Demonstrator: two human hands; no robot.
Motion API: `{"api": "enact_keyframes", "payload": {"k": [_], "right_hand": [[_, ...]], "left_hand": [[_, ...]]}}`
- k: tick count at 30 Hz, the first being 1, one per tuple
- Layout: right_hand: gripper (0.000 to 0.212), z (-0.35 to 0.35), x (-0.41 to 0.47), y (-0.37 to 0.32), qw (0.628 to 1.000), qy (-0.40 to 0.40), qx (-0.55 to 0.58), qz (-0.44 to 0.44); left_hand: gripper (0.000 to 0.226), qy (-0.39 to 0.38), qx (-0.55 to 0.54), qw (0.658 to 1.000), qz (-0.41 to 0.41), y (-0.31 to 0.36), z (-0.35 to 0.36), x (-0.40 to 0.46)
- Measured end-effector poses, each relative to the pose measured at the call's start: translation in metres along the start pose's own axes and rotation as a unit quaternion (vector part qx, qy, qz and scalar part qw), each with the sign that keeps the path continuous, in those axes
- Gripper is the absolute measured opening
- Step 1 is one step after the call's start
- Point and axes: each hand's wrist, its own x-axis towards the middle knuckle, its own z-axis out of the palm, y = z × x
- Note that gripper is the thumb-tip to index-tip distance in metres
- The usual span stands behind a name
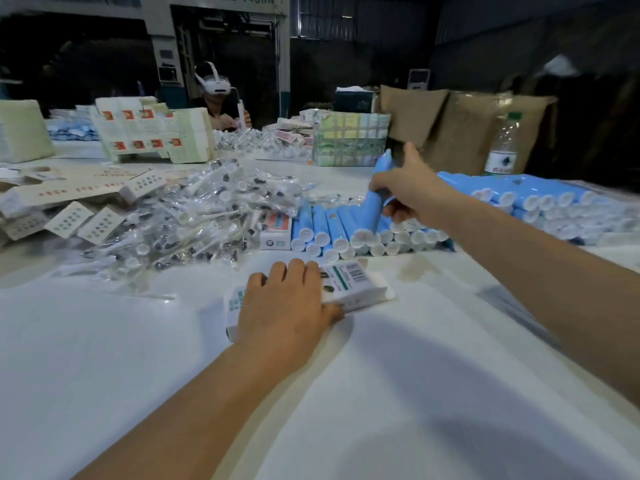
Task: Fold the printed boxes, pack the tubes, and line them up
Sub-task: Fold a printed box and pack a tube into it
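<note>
On the white worktop [104, 358], my left hand [287, 306] lies flat, fingers straight, on a barcoded printed box [356, 284], other lettering illegible. My right hand [407, 188] grips a blue tube [375, 194], cap toward me, long axis tilted up, above the tube row [332, 233].

White table [104, 341] under tubes [346, 233], sachets [194, 216], cartons [152, 133].

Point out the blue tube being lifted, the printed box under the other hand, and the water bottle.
blue tube [375, 202]: head view, middle of its body.
printed box [356, 284]: head view, its barcode face.
water bottle [502, 150]: head view, clear body above the label.
</note>
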Motion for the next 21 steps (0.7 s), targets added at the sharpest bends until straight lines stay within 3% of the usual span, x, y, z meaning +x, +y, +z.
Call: {"api": "enact_keyframes", "payload": {"k": [3, 8, 16, 18, 21], "right_hand": [[0.102, -0.025, -0.041, 0.037, 0.991, 0.065, 0.118, -0.023], [0.094, -0.036, -0.079, 0.083, 0.956, 0.150, 0.252, -0.008], [0.086, -0.010, -0.092, 0.090, 0.956, 0.103, 0.272, 0.025], [0.075, -0.009, -0.095, 0.092, 0.954, 0.101, 0.280, 0.044], [0.032, -0.009, -0.095, 0.095, 0.963, 0.116, 0.237, 0.053]], "left_hand": [[0.063, -0.002, 0.009, 1.000, -0.009, 0.001, -0.003, -0.001], [0.066, -0.010, 0.016, 1.000, -0.015, 0.009, -0.006, -0.004], [0.071, 0.000, 0.034, 0.999, -0.014, 0.015, -0.006, -0.007], [0.071, 0.001, 0.041, 0.999, -0.010, 0.015, -0.004, -0.007], [0.070, 0.003, 0.041, 0.999, -0.012, 0.016, -0.004, -0.007]]}}
